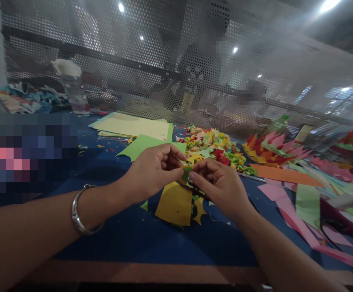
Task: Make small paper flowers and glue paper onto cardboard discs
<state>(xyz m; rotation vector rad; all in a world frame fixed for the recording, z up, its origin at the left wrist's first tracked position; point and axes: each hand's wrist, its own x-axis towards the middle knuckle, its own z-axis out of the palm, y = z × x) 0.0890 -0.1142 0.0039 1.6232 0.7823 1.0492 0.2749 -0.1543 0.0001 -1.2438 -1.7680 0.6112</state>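
Note:
My left hand point(152, 168), a silver bangle on its wrist, pinches a small piece of green paper point(187, 173) between thumb and fingers. The other edge of this piece is pinched by my right hand point(219, 184). Below both hands, a yellow sheet of paper point(174, 206) with a curved edge lies on the blue table point(118, 243). A yellow scrap point(200, 210) with cut-out curves sits beside it. Behind my left hand rests a light green sheet point(144, 145) with curved cuts. My fingers partly cover the green piece.
A stack of pale yellow sheets point(133, 125) lies at the back. A colourful heap of paper bits point(215, 144) stands behind my right hand. Folded paper strips point(279, 152) and pink strips point(298, 227) spread on the right. A bottle point(73, 91) stands before a perforated metal panel point(127, 61).

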